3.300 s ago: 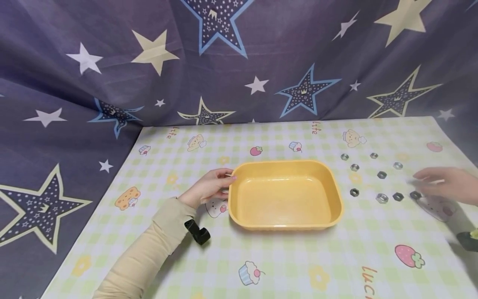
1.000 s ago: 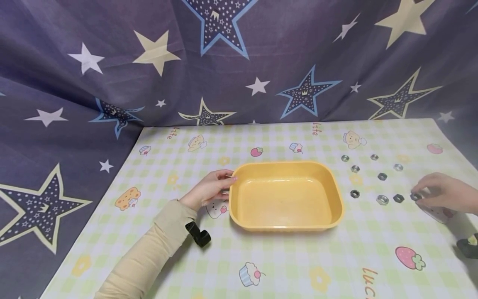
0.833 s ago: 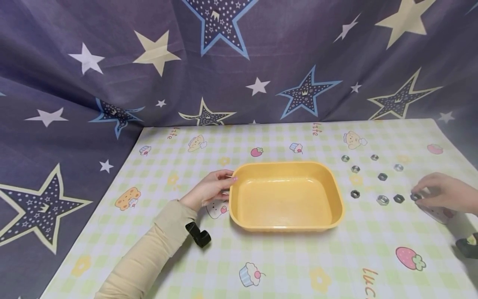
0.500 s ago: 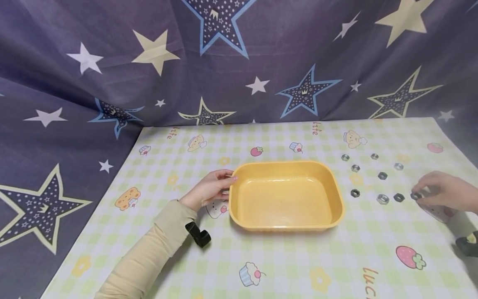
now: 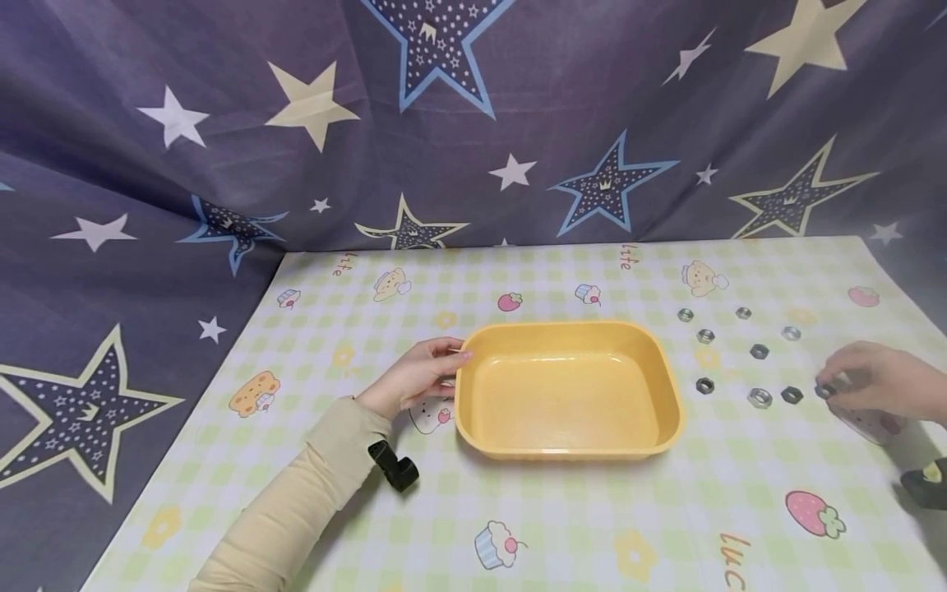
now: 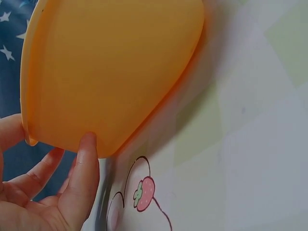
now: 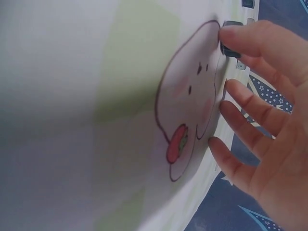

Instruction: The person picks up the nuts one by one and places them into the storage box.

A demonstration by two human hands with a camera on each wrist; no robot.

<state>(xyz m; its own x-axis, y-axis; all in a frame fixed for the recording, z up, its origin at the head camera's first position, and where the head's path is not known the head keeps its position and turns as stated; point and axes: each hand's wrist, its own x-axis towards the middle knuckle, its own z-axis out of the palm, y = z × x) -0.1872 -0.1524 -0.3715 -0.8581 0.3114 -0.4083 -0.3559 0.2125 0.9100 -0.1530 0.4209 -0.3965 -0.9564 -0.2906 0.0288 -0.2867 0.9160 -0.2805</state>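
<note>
A yellow plastic tray, a shallow rectangle with rounded corners, lies at mid-table with nothing in it. My left hand holds its left end at the rim; in the left wrist view, fingertips press against the outer wall. Over at the right, my right hand pinches a dark hex nut between thumb and index finger, low at the tabletop. The right wrist view has the thumb on this nut and the other fingers spread near the cloth.
Several more hex nuts, some dark like one beside the right hand and some silver like another, lie scattered between tray and right hand. A checked cloth with printed cartoons covers the table. Dark star-patterned fabric hangs behind and at the left.
Over three seconds ago my right hand hovered with fingers apart by the rightmost nut; thumb and index finger have since closed on it. The left hand and tray stay in place.
</note>
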